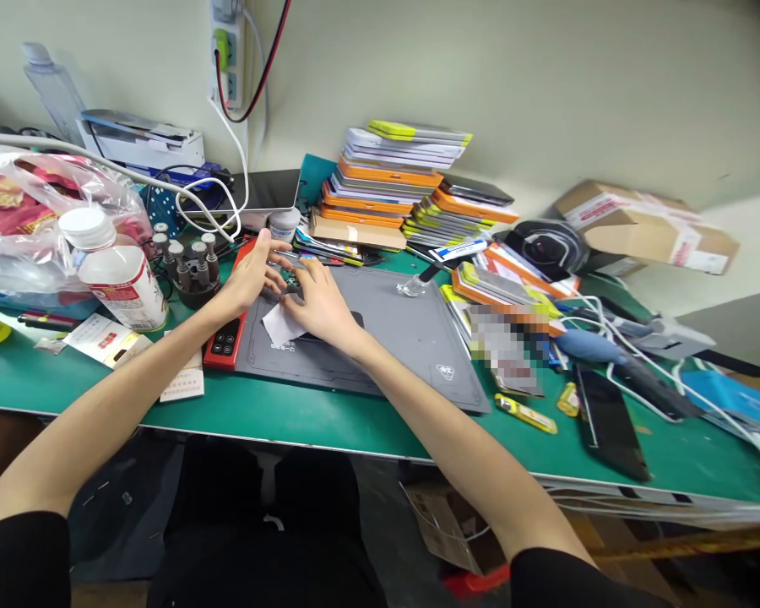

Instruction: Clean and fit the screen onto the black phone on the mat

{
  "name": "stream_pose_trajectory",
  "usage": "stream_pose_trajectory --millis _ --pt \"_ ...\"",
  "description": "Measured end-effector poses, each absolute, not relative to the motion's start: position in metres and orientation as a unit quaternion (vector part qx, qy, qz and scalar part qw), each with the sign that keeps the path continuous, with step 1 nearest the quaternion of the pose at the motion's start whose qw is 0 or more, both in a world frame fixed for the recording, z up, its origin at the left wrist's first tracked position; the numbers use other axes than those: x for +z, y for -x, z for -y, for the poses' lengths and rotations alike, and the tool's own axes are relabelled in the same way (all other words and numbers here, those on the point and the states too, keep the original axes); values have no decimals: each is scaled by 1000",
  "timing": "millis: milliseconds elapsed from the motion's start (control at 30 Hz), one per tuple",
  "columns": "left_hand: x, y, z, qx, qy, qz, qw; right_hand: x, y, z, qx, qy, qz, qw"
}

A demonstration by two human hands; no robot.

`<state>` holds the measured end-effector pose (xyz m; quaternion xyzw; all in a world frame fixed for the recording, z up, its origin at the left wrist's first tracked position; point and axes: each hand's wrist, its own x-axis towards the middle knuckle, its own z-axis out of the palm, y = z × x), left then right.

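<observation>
My left hand (253,277) is over the left side of a grey work mat (405,342), its fingers stretched out and apart near the fingertips of my other hand. Bent over a white wipe (282,326), my right hand (322,300) has its thumb against the cloth, which sticks out below the palm. A flat black object (356,319), perhaps a phone, lies mostly hidden beneath that hand. Along the mat's left edge runs a red panel with buttons (224,342). A small clear bottle with a black brush top (415,285) stands at the mat's right side.
Left are a white-capped bottle (127,283), a rack of grey-topped pins (193,270) and a plastic bag (51,194). Stacked boxes (380,181) line the wall. To the right lie a yellow tube (525,414), a black phone (610,422), cables and a carton (659,224).
</observation>
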<state>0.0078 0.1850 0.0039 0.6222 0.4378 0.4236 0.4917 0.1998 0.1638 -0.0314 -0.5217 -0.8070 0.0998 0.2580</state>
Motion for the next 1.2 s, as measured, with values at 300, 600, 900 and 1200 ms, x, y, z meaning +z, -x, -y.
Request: stream_pose_trajectory --millis 300,600,900,1200 --pt "4 -9 -185 437 -609 -428 505 -41 -247 -143 26 519 823 231" --pt "1 -7 -190 432 -629 -419 492 -35 -321 -104 4 528 798 292" --pt "8 -6 -191 421 -646 -413 485 -40 -306 -29 76 497 845 181" --pt "15 -12 -186 403 -655 -431 471 -23 -287 -70 108 526 833 132"
